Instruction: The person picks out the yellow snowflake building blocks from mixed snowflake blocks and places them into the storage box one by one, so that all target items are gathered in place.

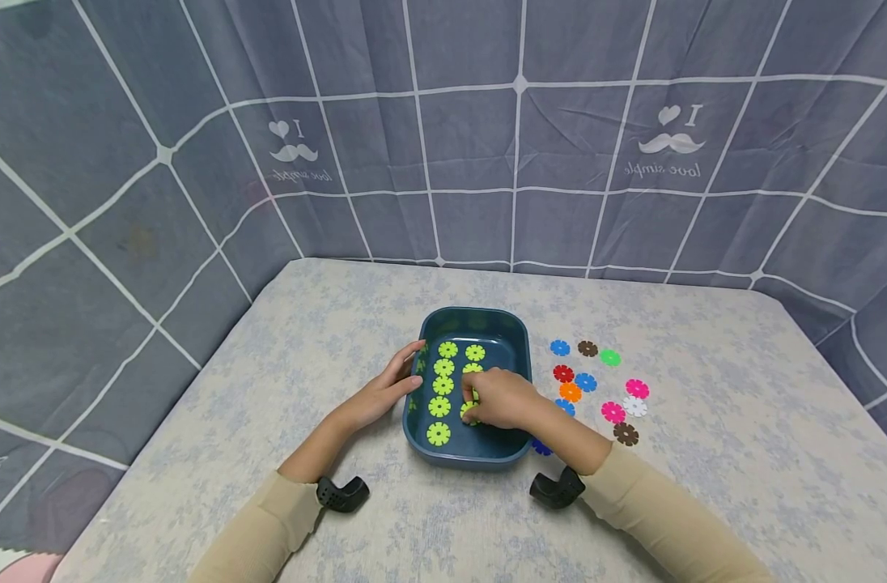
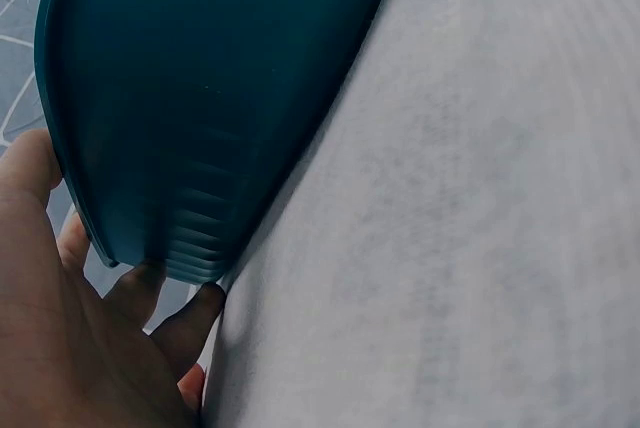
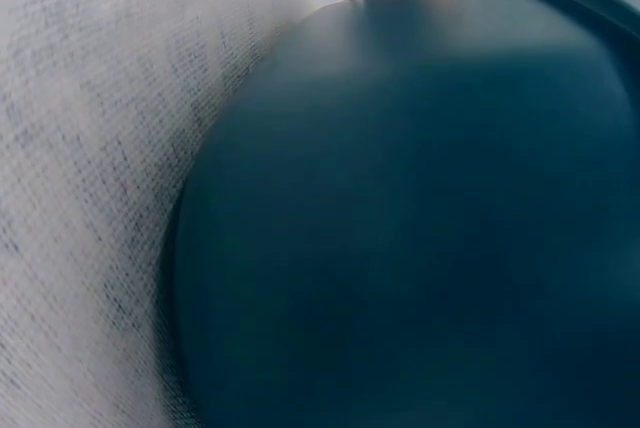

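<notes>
A dark teal plastic bin (image 1: 480, 459) stands on the table, holding two rows of yellow-green snowflake discs (image 1: 439, 406). At its left side my left hand (image 1: 378, 395) grips the rim, thumb over the edge. The left wrist view shows fingertips (image 2: 205, 303) against the ribbed outer wall of the bin (image 2: 220, 78). Reaching inside, my right hand (image 1: 505, 398) pinches a yellow-green disc (image 1: 468, 411) in the right row and covers part of that row. Mostly the bin's outer wall (image 3: 400, 218) fills the right wrist view; the right fingers are hidden there.
Right of the bin, loose discs lie scattered: blue (image 1: 585, 382), red (image 1: 563, 373), orange (image 1: 570, 392), pink (image 1: 613, 412), white (image 1: 634, 406), green (image 1: 610, 358) and brown (image 1: 625, 434). A patterned cloth covers the table (image 1: 327, 324). Behind hangs a grey checked curtain (image 1: 473, 146).
</notes>
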### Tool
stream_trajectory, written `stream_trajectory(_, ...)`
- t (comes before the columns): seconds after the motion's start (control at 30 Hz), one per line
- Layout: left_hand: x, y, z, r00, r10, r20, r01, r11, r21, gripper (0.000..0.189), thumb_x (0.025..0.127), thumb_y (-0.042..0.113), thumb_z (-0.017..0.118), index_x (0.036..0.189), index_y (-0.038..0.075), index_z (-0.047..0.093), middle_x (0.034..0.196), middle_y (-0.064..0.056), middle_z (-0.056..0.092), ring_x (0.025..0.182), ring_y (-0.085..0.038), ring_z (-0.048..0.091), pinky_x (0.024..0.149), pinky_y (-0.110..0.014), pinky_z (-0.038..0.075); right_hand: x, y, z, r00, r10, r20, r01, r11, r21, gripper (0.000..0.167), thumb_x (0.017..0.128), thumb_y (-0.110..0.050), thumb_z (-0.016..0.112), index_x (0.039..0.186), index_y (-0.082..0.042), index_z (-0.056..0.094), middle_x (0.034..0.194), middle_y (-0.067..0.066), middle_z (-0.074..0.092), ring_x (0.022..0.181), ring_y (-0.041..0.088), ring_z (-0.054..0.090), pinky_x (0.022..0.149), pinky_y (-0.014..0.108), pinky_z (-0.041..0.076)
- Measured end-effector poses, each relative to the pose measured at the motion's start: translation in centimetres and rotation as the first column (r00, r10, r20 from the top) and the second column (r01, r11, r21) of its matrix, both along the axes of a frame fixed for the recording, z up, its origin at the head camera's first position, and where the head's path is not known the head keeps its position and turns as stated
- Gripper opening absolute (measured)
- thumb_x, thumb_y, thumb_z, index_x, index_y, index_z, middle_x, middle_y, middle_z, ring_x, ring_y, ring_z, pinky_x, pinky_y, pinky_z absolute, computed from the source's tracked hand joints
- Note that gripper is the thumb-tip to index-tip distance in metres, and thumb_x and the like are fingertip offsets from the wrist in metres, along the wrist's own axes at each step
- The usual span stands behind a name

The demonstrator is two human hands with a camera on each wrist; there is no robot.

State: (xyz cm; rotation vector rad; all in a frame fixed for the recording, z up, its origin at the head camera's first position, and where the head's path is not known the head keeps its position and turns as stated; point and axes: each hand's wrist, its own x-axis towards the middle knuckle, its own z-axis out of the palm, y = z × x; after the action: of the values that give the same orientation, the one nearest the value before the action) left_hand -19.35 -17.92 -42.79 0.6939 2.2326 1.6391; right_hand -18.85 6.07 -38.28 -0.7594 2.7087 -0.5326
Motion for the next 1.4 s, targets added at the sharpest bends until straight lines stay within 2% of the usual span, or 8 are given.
stream_trajectory(0.27, 0.03, -0.01, -0.01, 1.0, -0.002, 0.003, 0.002, 1.0, 0.002, 0.06, 0.106, 0.021, 0.041, 0.158, 0.019, 0.01, 0.163, -0.009, 0.004, 0.147, -0.033, 0.007, 0.115, -0.055, 0.015, 0.01, -0.05, -0.1, 1.0, -0.02, -0.004, 0.02, 0.999, 0.044, 0.023, 0.082, -0.031, 0.08, 0.08, -0.018, 0.062, 0.066, -0.002, 0.054, 0.06, 0.016, 0.052, 0.053, 0.03, 0.043)
stream_trajectory(0.67, 0.13, 0.07, 0.06, 1.0, 0.0, 0.007, 0.0, 1.0, 0.007, 0.06, 0.106, 0.018, 0.04, 0.158, 0.019, 0.01, 0.163, -0.008, 0.005, 0.147, -0.032, 0.007, 0.115, -0.054, 0.016, 0.07, -0.1, -0.19, 1.0, -0.025, -0.006, 0.025, 0.998, 0.052, 0.023, 0.082, -0.032, 0.08, 0.08, -0.017, 0.062, 0.066, -0.001, 0.054, 0.061, 0.016, 0.052, 0.054, 0.03, 0.043)
stream_trajectory(0.83, 0.1, 0.1, 0.06, 1.0, 0.002, 0.009, -0.003, 1.0, 0.008, 0.059, 0.106, 0.017, 0.04, 0.158, 0.02, 0.01, 0.163, -0.007, 0.005, 0.147, -0.031, 0.008, 0.115, -0.053, 0.016, 0.06, -0.08, -0.15, 0.999, -0.033, 0.001, 0.033, 0.998, 0.051, 0.023, 0.082, -0.032, 0.08, 0.084, -0.015, 0.064, 0.068, -0.002, 0.055, 0.061, 0.016, 0.053, 0.054, 0.029, 0.045)
stream_trajectory(1.0, 0.05, 0.07, 0.07, 1.0, -0.001, 0.008, 0.001, 1.0, 0.007, 0.059, 0.106, 0.016, 0.039, 0.158, 0.02, 0.01, 0.163, -0.008, 0.005, 0.147, -0.032, 0.008, 0.115, -0.054, 0.016, 0.05, 0.02, -0.11, 0.999, -0.047, 0.009, 0.047, 0.999, -0.011, 0.022, 0.083, -0.028, 0.079, 0.088, -0.014, 0.064, 0.067, -0.002, 0.056, 0.059, 0.015, 0.054, 0.053, 0.028, 0.047)
stream_trajectory(1.2, 0.05, 0.07, 0.04, 1.0, 0.0, 0.01, 0.0, 1.0, 0.004, 0.059, 0.107, 0.017, 0.039, 0.158, 0.02, 0.01, 0.163, -0.008, 0.006, 0.147, -0.031, 0.009, 0.115, -0.053, 0.016, 0.04, 0.21, -0.14, 0.999, -0.05, -0.009, 0.049, 0.994, -0.099, 0.02, 0.084, -0.025, 0.079, 0.082, -0.014, 0.061, 0.06, -0.003, 0.054, 0.053, 0.014, 0.053, 0.048, 0.027, 0.045)
stream_trajectory(1.4, 0.01, 0.06, 0.0, 1.0, 0.002, 0.014, -0.002, 1.0, 0.008, 0.059, 0.106, 0.016, 0.039, 0.158, 0.02, 0.01, 0.162, -0.008, 0.006, 0.147, -0.032, 0.008, 0.115, -0.054, 0.016, -0.1, 0.54, -0.23, 1.0, -0.022, -0.016, 0.018, 0.976, -0.216, 0.018, 0.085, -0.021, 0.078, 0.082, -0.013, 0.062, 0.057, -0.002, 0.053, 0.05, 0.013, 0.052, 0.046, 0.026, 0.046)
